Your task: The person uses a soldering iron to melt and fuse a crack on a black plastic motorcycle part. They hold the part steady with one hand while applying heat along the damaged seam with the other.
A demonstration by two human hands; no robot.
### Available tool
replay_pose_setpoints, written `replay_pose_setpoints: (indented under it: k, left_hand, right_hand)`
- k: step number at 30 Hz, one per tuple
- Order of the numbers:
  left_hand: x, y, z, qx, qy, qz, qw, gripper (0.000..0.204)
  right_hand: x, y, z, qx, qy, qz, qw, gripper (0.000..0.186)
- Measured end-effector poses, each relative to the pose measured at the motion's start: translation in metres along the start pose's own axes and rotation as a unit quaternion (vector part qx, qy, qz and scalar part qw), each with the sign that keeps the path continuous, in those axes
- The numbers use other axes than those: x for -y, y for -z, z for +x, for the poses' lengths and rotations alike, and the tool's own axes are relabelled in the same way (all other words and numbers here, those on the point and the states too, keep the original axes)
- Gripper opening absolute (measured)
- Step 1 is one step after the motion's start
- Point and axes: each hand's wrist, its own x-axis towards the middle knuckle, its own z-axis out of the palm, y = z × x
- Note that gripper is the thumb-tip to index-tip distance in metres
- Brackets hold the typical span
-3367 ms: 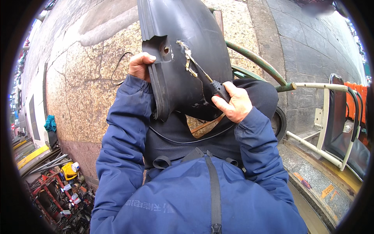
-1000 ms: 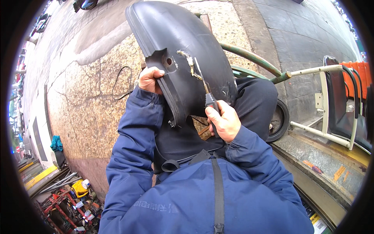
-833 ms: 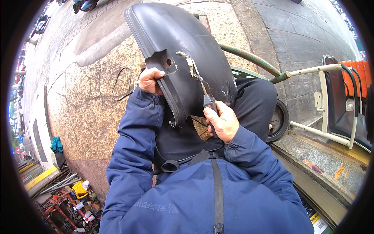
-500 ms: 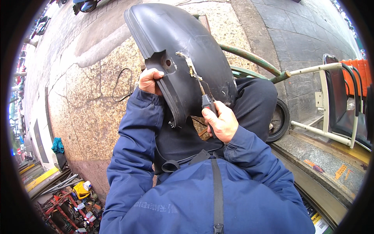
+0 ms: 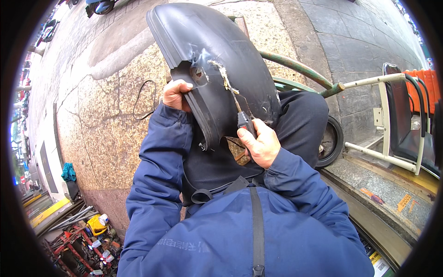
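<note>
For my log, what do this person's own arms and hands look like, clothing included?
The left hand and right hand are bare, without gloves. Both arms wear long, loose, creased navy-blue sleeves reaching about the wrists. They belong to a matching jacket with a dark front zip and faint chest lettering.
</note>
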Motion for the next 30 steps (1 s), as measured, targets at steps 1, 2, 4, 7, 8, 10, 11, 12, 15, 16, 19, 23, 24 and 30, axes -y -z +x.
replay_pose_setpoints:
  k: [1, 2, 4, 7, 8, 10, 11, 12, 15, 16, 19, 23, 24, 30]
  left_hand:
    - [0.0, 0.0, 0.0, 0.007, 0.007, -0.009, 1.0, 0.055]
    - [-0.001, 0.0, 0.0, 0.014, 0.014, -0.017, 1.0, 0.056]
    - [-0.001, 0.001, 0.0, 0.012, 0.017, -0.008, 1.0, 0.057]
    - [0.0, 0.001, 0.001, 0.015, 0.006, -0.001, 1.0, 0.058]
    - [0.0, 0.001, 0.001, 0.013, 0.002, 0.005, 1.0, 0.058]
    - [-0.001, 0.0, 0.0, -0.012, 0.014, 0.0, 1.0, 0.059]
    - [-0.001, -0.001, -0.001, -0.028, 0.023, 0.005, 0.999, 0.059]
    - [-0.001, -0.001, -0.001, -0.015, 0.025, -0.008, 1.0, 0.059]
    - [-0.003, -0.003, 0.0, -0.001, 0.03, -0.015, 0.999, 0.06]
    - [-0.002, -0.004, 0.0, -0.009, 0.03, -0.007, 0.999, 0.061]
    - [-0.002, -0.005, 0.0, -0.005, 0.023, -0.013, 1.0, 0.061]
    - [-0.001, -0.006, 0.0, 0.011, 0.001, 0.007, 1.0, 0.061]
    - [-0.002, -0.006, 0.0, 0.0, 0.009, -0.004, 1.0, 0.06]
    - [-0.003, -0.002, 0.0, 0.003, 0.02, -0.005, 1.0, 0.058]
  right_hand:
    - [-0.001, 0.0, 0.0, -0.001, -0.002, 0.002, 1.0, 0.029]
    - [-0.002, 0.0, 0.0, -0.002, -0.003, 0.004, 1.0, 0.03]
    - [-0.003, 0.0, 0.001, -0.005, 0.0, 0.003, 1.0, 0.03]
    - [-0.004, 0.0, 0.0, -0.014, 0.005, -0.01, 1.0, 0.035]
    - [-0.004, -0.001, 0.0, -0.019, 0.0, -0.017, 1.0, 0.04]
    - [-0.004, -0.001, 0.0, -0.019, 0.005, -0.02, 1.0, 0.04]
    - [-0.004, -0.001, 0.0, -0.016, 0.015, -0.015, 1.0, 0.035]
    - [-0.004, -0.002, 0.0, -0.012, 0.025, -0.01, 1.0, 0.029]
    - [-0.003, -0.002, 0.0, -0.01, 0.028, -0.013, 0.999, 0.028]
    - [-0.003, -0.003, 0.0, -0.012, 0.031, -0.013, 0.999, 0.028]
    - [-0.001, -0.002, 0.0, -0.016, 0.026, -0.018, 0.999, 0.032]
    - [0.0, 0.0, 0.0, -0.023, 0.004, -0.032, 0.999, 0.042]
    - [0.0, 0.0, 0.0, -0.024, -0.003, -0.034, 0.999, 0.042]
    - [0.007, 0.005, 0.003, -0.034, -0.028, -0.023, 0.999, 0.044]
